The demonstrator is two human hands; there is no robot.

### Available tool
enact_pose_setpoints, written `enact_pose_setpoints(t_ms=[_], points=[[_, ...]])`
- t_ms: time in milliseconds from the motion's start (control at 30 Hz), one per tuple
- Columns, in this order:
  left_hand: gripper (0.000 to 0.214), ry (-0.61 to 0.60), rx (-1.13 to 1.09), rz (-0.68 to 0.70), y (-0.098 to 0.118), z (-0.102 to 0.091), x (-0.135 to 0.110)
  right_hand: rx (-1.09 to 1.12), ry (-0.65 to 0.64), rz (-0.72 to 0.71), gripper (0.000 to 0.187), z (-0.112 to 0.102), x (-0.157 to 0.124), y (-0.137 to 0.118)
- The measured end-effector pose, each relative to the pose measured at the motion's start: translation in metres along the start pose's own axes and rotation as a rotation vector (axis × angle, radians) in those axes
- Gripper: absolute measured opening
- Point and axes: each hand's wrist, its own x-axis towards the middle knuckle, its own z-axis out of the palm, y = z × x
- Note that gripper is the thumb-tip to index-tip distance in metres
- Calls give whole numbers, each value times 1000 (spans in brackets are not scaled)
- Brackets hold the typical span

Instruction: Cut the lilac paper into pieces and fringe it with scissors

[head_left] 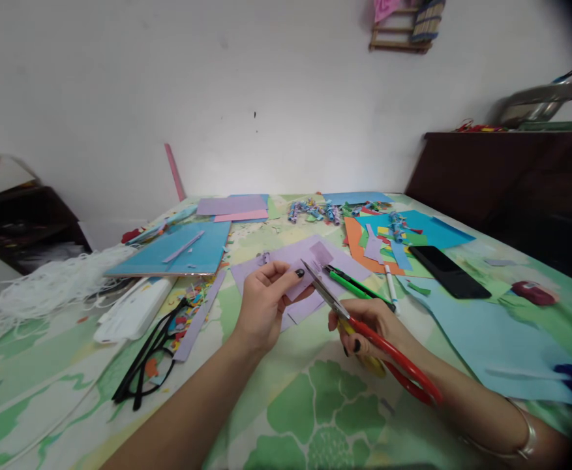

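Observation:
My left hand [265, 303] pinches a small piece of lilac paper [299, 282] between thumb and fingers, above the middle of the table. My right hand [371, 329] is closed on scissors [381, 343] with red and yellow handles. Their metal blades point up and left, with the tips beside the paper piece in my left hand. Whether the blades touch the paper I cannot tell. Beneath both hands lie larger lilac sheets [246, 269]. A green utility knife [351, 284] rests on them, just beyond the scissors.
Black eyeglasses [151, 359] and a white power strip [134, 310] lie at left, near a blue folder [168, 248]. At right are a black phone [448, 271], a white marker [392, 288] and light-blue paper [491, 339]. Paper rolls [332, 212] and coloured scraps lie at the back.

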Motion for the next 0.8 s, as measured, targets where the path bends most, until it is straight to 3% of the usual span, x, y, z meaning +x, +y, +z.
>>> enact_pose_setpoints(t_ms=[333, 500, 800], points=[[19, 1, 16, 6, 0, 0, 0, 35, 55, 90, 64, 3, 0, -6], [20, 7, 21, 8, 0, 0, 0, 37, 57, 96, 54, 4, -1, -4], [18, -16, 16, 16, -1, -2, 1, 51, 56, 84, 52, 5, -1, -3]])
